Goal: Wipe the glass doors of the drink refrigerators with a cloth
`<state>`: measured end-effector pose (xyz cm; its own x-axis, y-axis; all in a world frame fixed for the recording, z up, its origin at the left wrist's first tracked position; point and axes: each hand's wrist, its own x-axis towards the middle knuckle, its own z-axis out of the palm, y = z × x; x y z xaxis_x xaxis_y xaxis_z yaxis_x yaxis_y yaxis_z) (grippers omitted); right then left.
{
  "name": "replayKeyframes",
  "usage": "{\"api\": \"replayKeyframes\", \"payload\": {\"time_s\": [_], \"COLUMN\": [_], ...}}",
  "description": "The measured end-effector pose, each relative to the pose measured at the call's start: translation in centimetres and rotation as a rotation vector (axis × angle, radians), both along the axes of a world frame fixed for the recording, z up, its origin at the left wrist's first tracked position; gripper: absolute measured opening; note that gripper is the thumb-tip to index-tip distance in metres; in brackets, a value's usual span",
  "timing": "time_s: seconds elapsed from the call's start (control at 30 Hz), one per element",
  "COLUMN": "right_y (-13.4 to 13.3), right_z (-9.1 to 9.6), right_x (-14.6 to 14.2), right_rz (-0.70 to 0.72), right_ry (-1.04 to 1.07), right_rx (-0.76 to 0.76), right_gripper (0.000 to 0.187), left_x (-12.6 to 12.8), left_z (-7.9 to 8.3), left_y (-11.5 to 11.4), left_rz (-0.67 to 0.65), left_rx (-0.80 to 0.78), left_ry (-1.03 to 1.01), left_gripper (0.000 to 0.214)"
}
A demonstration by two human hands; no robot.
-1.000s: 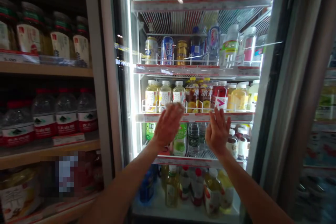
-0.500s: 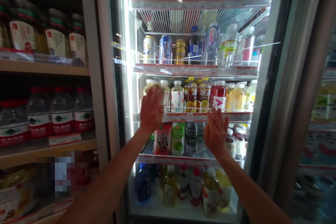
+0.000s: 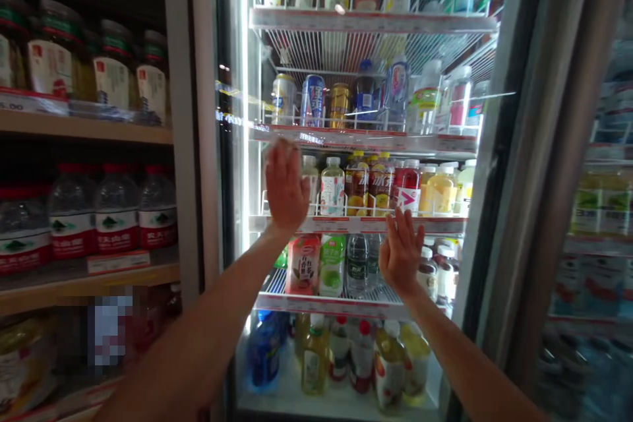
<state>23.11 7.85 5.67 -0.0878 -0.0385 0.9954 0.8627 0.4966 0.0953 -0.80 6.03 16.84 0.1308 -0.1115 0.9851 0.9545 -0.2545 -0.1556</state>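
Observation:
Both my hands are raised in front of a lit drinks fridge (image 3: 247,145) with a glass front. My left hand (image 3: 285,188) is open, its fingers stretched upward before the left end of the middle shelf. It covers part of the bottles there, beside a white-capped bottle with a pale label (image 3: 333,188). My right hand (image 3: 401,254) is open too, fingers extended, just below a red drink bottle (image 3: 408,183) and near dark bottles (image 3: 446,273). Neither hand holds anything. Whether either one touches the glass I cannot tell.
To the left, a wooden shelf unit (image 3: 84,128) carries large jars (image 3: 115,76) and red-capped water bottles (image 3: 116,211). Cans (image 3: 312,102) stand on a fridge shelf above my hands. A thick metal door frame (image 3: 537,165) rises on the right, with another drinks display beyond it.
My left hand has risen slightly, with its fingers more upright and spread. My right hand has shifted a little to the left. The view has moved slightly.

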Motion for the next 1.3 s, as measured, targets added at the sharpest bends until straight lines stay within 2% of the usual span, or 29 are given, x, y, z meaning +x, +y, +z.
{"api": "replayKeyframes", "payload": {"time_s": [0.07,0.13,0.27,0.3,0.33,0.43,0.47,0.5,0.6,0.63,0.67,0.77,0.8,0.83,0.93,1.0,1.07,1.13,1.2,1.23,1.3], "right_y": [-0.3,-0.6,-1.5,-1.7,-1.9,-2.3,-2.3,-2.4,-2.4,-2.4,-2.5,-2.8,-3.0,-3.1,-3.3,-3.7,-4.1,-4.7,-5.0,-5.2,-5.3], "right_z": [0.1,0.3,1.5,1.8,2.0,1.9,1.6,1.1,-0.4,-0.9,-1.3,-2.2,-2.4,-2.7,-3.6,-4.3,-5.0,-5.7,-6.2,-6.4,-6.7], "right_x": [0.2,0.7,1.5,1.5,1.4,0.7,0.5,0.3,-0.4,-0.6,-0.9,-1.9,-2.0,-2.1,-2.0,-2.1,-2.6,-3.2,-3.2,-3.0,-2.3], "right_rz": [-0.010,-0.011,0.009,0.011,0.013,0.017,0.017,0.016,0.005,0.003,0.004,0.030,0.038,0.043,0.035,0.031,0.041,0.059,0.065,0.061,0.041], "right_ry": [-0.021,-0.049,-0.024,-0.016,-0.021,-0.089,-0.108,-0.117,-0.115,-0.114,-0.114,-0.126,-0.130,-0.133,-0.133,-0.137,-0.159,-0.197,-0.211,-0.205,-0.173], "right_rx": [-0.021,-0.053,-0.029,-0.022,-0.025,-0.059,-0.067,-0.074,-0.102,-0.110,-0.118,-0.131,-0.135,-0.142,-0.160,-0.173,-0.185,-0.195,-0.195,-0.199,-0.213], "right_gripper": [0.067,0.068,0.067,0.066,0.066,0.065,0.065,0.064,0.062,0.061,0.060,0.059,0.059,0.060,0.061,0.062,0.062,0.061,0.061,0.061,0.063], "left_x": [0.5,0.5,0.3,0.6,1.0,2.2,2.3,2.3,2.2,2.3,2.5,2.3,1.8,1.1,-0.8,-0.8,0.1,0.6,-0.3,-1.3,-3.3], "left_z": [-0.6,-0.8,-0.3,-0.6,-1.0,-3.6,-4.5,-5.3,-7.7,-8.6,-9.5,-12.3,-13.0,-13.5,-14.4,-15.3,-16.9,-18.6,-19.8,-20.0,-20.1], "left_y": [0.0,-0.1,-0.1,-0.1,-0.2,-0.5,-0.7,-0.8,-1.2,-1.3,-1.4,-1.8,-1.9,-2.0,-2.3,-2.4,-2.6,-2.8,-3.2,-3.4,-3.8], "left_rz": [0.003,0.007,0.014,0.012,0.013,0.019,0.022,0.026,0.035,0.035,0.032,0.013,0.017,0.028,0.066,0.080,0.069,0.044,0.036,0.051,0.098], "left_rx": [-0.103,-0.132,0.060,0.072,0.048,-0.082,-0.094,-0.078,0.016,0.020,0.004,-0.093,-0.108,-0.115,-0.079,-0.071,-0.102,-0.169,-0.217,-0.232,-0.210], "left_ry": [0.279,0.383,-0.047,-0.051,0.034,0.471,0.524,0.487,0.131,0.096,0.150,0.501,0.522,0.474,0.155,0.049,0.180,0.458,0.593,0.554,0.325], "left_gripper": [0.058,0.056,0.058,0.059,0.059,0.060,0.060,0.061,0.065,0.065,0.064,0.058,0.056,0.056,0.063,0.066,0.064,0.058,0.055,0.056,0.063]}}
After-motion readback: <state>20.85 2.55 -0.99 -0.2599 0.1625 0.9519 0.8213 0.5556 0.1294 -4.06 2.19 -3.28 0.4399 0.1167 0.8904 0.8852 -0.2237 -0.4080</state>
